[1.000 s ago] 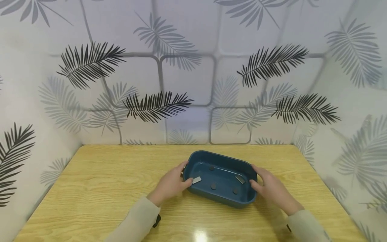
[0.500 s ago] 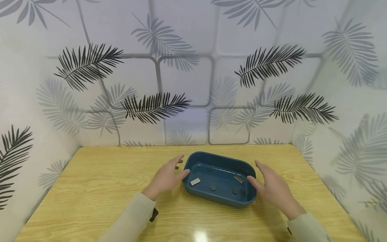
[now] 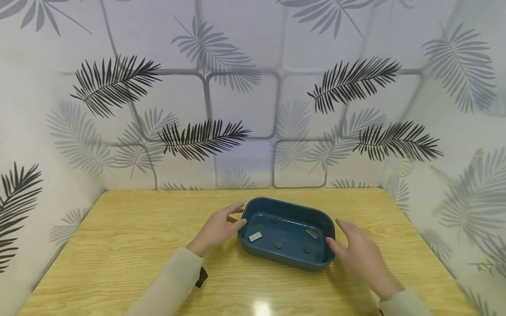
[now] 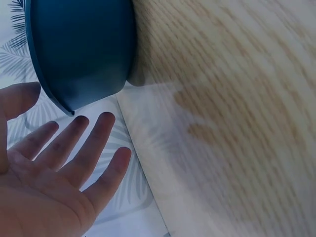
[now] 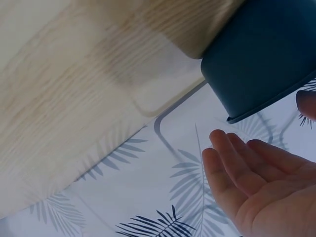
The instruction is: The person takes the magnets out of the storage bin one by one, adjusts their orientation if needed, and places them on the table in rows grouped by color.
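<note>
A dark blue oblong basin (image 3: pixel 292 238) sits at a slant on the wooden table. On its floor lie a light silvery rectangular piece (image 3: pixel 255 237), a darker rectangular piece (image 3: pixel 312 233) and three small dark discs (image 3: pixel 278 244). My left hand (image 3: pixel 215 228) is beside the basin's left end, its fingers spread and thumb by the rim. At the opposite end my right hand (image 3: pixel 361 252) has its fingers extended, with the thumb close to the rim. Both wrist views show gaps between the fingers and the basin wall (image 4: pixel 81 49); neither hand grips anything.
The wooden table (image 3: pixel 138 245) extends to either side of the basin and in front of it. Behind its far edge rises a wall (image 3: pixel 245 105) with a leaf pattern, and similar walls flank the sides. A dark band (image 3: pixel 201 277) shows at the left sleeve.
One second ago both hands held the basin by its ends. They have since let go and drawn slightly outward, while the basin stays in nearly the same place.
</note>
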Motion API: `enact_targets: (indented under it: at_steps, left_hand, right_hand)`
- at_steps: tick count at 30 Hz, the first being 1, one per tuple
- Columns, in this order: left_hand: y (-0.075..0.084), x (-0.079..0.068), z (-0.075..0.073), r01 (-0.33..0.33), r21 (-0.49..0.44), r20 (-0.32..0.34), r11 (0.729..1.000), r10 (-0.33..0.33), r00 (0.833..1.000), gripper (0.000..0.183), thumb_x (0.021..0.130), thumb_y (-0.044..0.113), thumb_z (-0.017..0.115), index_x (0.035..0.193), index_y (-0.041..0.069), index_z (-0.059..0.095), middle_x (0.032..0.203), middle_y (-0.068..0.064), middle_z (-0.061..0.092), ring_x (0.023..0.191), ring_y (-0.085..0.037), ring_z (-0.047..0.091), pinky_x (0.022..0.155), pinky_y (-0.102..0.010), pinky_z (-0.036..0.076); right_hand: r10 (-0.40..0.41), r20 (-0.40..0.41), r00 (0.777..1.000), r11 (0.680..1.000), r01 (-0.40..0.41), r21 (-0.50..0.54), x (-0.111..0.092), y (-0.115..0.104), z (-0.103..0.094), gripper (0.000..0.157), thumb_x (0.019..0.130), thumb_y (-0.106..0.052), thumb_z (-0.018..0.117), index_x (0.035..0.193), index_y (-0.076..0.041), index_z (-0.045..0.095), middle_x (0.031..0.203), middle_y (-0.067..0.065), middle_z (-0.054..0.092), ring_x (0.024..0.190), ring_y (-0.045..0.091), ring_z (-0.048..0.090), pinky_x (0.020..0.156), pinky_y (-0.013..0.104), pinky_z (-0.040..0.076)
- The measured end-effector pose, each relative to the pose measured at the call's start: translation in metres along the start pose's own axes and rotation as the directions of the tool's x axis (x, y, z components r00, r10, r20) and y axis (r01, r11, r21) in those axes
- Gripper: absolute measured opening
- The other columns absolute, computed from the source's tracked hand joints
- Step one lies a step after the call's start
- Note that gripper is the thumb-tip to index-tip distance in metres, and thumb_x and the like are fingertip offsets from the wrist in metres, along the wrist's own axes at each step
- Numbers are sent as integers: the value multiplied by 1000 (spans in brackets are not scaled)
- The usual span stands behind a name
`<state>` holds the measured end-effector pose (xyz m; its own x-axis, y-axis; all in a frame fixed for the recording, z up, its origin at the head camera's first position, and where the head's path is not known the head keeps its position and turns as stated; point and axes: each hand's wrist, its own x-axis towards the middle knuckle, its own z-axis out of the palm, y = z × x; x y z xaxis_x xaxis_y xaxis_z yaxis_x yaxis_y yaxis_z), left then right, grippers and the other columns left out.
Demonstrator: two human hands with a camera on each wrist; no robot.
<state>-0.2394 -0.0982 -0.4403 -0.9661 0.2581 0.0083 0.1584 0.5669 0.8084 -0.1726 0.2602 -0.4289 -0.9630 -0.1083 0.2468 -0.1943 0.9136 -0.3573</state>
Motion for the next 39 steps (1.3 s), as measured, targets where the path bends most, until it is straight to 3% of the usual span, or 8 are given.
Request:
enact_targets:
  at_steps: [11,18,30,39]
  left_hand:
    - [-6,0,1,-14,-14,39,1000,15,999,44,102,21,66,145,17,61,147,-7,63,117,-31,69,80,-35,59]
    - [-7,-2,7,-21,-35,45,999,23,999,47,101,20,67,147,15,59,147,-9,62,113,-29,70,82,-36,60]
    - [-4,-10,19,-11,-25,5,1000,11,1000,53,95,27,75,145,16,61,142,-11,66,99,-21,72,73,-29,57]
    - [3,-17,27,-25,30,-4,999,26,1000,55,95,31,73,147,15,59,143,-9,65,101,-22,72,75,-32,57]
  right_hand:
    - [-27,-10,1000,999,27,-32,-6,-1,9,48,91,-21,76,128,7,67,131,30,66,117,50,66,90,62,57]
    - [-48,-7,999,999,48,-20,0,8,9,45,93,-15,72,130,8,65,131,30,66,116,48,67,90,59,58]
    - [-32,123,992,998,25,66,17,28,5,50,97,-13,68,141,8,57,139,30,62,128,50,60,100,62,53]
    - [-80,106,991,993,71,92,23,36,5,49,96,-7,66,141,11,56,135,31,64,123,48,64,95,58,56]
